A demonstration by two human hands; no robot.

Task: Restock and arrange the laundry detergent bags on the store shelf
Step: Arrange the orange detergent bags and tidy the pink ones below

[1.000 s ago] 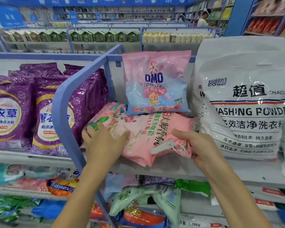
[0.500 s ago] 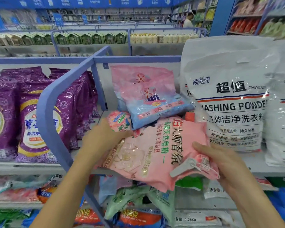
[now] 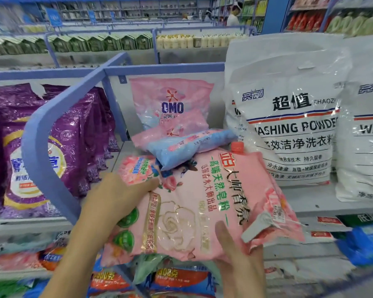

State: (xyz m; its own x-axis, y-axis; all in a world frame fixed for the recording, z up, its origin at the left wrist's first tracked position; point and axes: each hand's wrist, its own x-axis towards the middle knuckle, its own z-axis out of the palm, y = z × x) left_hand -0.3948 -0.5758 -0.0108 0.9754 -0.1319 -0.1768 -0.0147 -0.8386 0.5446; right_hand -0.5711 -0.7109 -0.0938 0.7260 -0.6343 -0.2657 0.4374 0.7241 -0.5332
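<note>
A pink detergent bag [image 3: 192, 207] is held over the front edge of the shelf [image 3: 306, 203]. Its left side is gripped by the left hand [image 3: 116, 196] and its near edge is pinched by the right hand [image 3: 239, 252], probably for repositioning. A blue bag [image 3: 181, 149] rests across its far end.

The grey shelf [image 3: 310, 198] is split into bays by a blue divider rail [image 3: 43, 136] that curves down to its front edge and joins a blue back rail [image 3: 159, 68]. In the left bay, purple bags [image 3: 7, 125] stand upright in rows, front to back. In the middle bay, an OMO bag [image 3: 172, 100] stands against the back, and a second pink-and-blue bag [image 3: 187, 145] lies toppled in front of it, its near end on a large pink bag [image 3: 192, 203] that juts past the shelf's front edge. To the right, two white washing powder bags [image 3: 289, 117] stand side by side, touching.
</note>
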